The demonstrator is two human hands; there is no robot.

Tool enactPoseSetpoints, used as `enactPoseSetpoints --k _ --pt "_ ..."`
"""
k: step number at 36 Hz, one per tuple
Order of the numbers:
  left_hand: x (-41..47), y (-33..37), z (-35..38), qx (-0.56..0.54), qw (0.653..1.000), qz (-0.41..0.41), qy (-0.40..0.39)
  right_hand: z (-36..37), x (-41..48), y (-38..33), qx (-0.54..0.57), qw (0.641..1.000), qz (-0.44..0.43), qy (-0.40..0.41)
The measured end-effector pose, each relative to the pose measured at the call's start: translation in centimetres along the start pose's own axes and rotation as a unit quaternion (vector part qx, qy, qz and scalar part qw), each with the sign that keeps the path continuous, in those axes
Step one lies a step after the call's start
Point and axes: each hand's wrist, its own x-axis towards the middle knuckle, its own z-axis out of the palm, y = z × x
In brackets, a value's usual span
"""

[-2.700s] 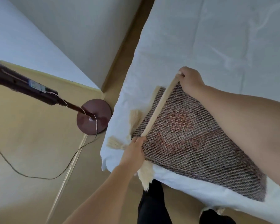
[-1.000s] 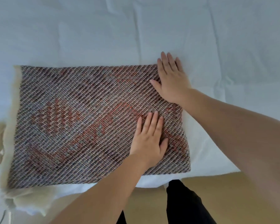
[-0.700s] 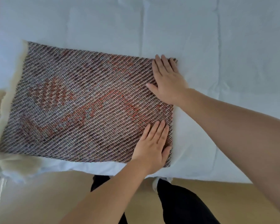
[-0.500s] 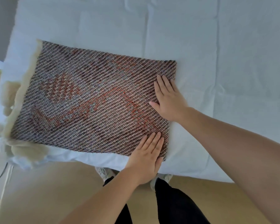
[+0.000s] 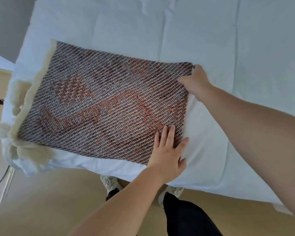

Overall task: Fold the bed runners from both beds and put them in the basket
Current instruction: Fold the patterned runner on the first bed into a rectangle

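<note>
Cream fringe (image 5: 26, 151) is seen at far left, spilling over the corner of the white bed (image 5: 211, 40). From there the woven bed runner (image 5: 106, 106), already folded down to a rectangle, is laid flat on the mattress near the front edge; its long axis runs left to right, tilted slightly so the right end sits further up the bed. The basket is not in view.

Both hands are placed at the runner's right short edge — so the fabric lies wholly to their left. The left hand (image 5: 167, 152) is pressed flat, fingers spread, on the near right corner, partly on the sheet. The right hand (image 5: 194, 80) is closed in a pinch on the far right corner, thumb on top, fingers apparently curled under; that corner looks slightly lifted.

Step judged: another fold is being set up, right edge to be carried leftward over the fringe end. The right hand already has its grip; the near corner is only pressed, not gripped — a matching pinch is likely needed there, or the fold may skew.
</note>
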Motion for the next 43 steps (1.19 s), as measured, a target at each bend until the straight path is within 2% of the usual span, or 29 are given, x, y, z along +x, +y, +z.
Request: enactPoseSetpoints --k 5,8,20,27,35,43 --pt "1.1 1.1 -1.0 -0.001 0.999 -0.041 0.012 -0.6 0.0 -3.2 0.046 0.999 -0.009 -0.021" --pt "0.9 1.1 -2.0 -0.006 0.998 -0.052 0.026 -0.7 -0.4 -5.5 0.028 0.998 -0.041 -0.038" --pt "-5.5 0.8 -9.2 -0.123 0.972 -0.187 0.067 -0.8 -5.4 -12.8 0.01 0.997 -0.051 -0.052" --pt "-12.2 -4.2 -14.0 -0.11 0.964 -0.212 0.115 0.4 -8.8 -17.5 0.018 0.997 -0.033 -0.07" --pt "-17.2 -11.4 -16.1 -0.145 0.949 -0.217 0.178 6.3 -11.8 -23.8 -0.016 0.995 -0.088 -0.048" --pt "-19.8 -22.0 -16.9 -0.202 0.941 -0.221 0.159 15.3 -12.2 -28.0 -0.05 0.994 -0.099 -0.012"
